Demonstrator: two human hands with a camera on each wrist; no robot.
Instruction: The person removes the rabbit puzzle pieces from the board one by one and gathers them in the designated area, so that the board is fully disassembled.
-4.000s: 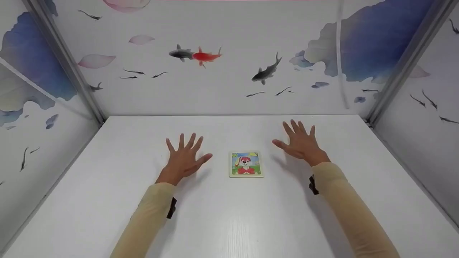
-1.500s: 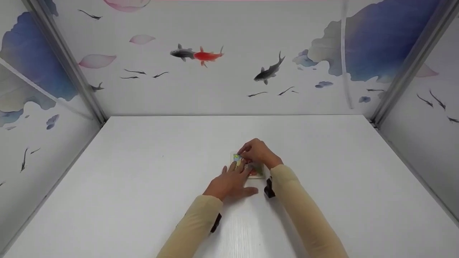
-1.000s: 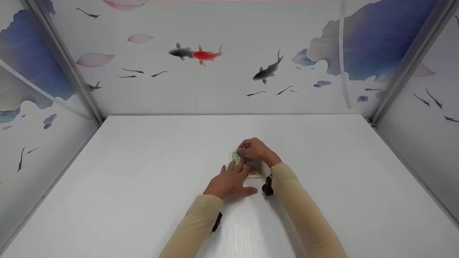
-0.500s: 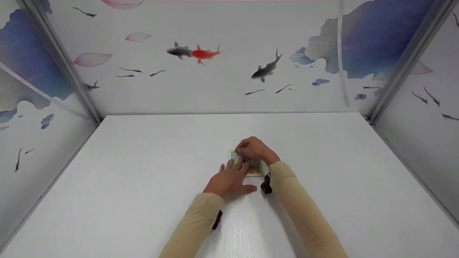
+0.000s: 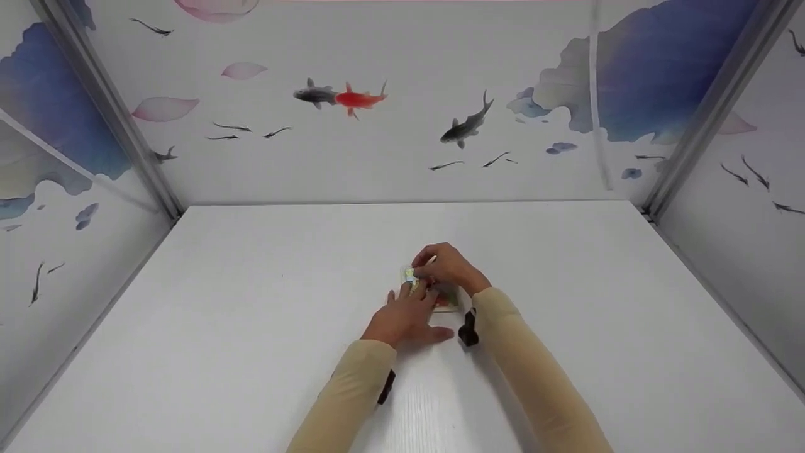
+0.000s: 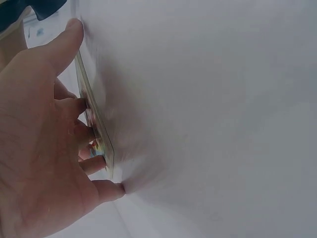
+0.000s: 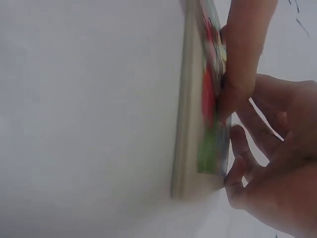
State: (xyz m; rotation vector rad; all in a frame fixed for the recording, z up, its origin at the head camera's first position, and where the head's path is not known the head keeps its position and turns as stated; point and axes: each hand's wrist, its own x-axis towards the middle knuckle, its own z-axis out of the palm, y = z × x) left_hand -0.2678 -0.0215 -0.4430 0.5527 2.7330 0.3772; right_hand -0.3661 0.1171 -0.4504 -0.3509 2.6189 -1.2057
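Observation:
A small, flat, square picture board (image 5: 448, 309) with a pale rim and a cartoon animal print lies on the white table, mostly covered by the hands. My left hand (image 5: 402, 318) is over its lower left part. The straight fingers press on the picture, and the thumb points right, off the near edge; the left wrist view shows the little fingertip down on the table. From the far right, my right hand (image 5: 446, 264) reaches over the board with curled fingers. Its thumb and index finger pinch at the upper left corner, where the print looks brighter. What lies between those fingertips is hidden.
The white table (image 5: 220, 302) extends around the board. A white back wall (image 5: 390, 170) with printed fish and leaves closes the far side. Side walls (image 5: 742, 251) and grey metal corner posts (image 5: 704, 113) stand left and right.
From spread open at either side, both hands have come in onto the board. Lately they stay nearly still; the right thumb has shifted slightly at the corner, and the print there looks brighter.

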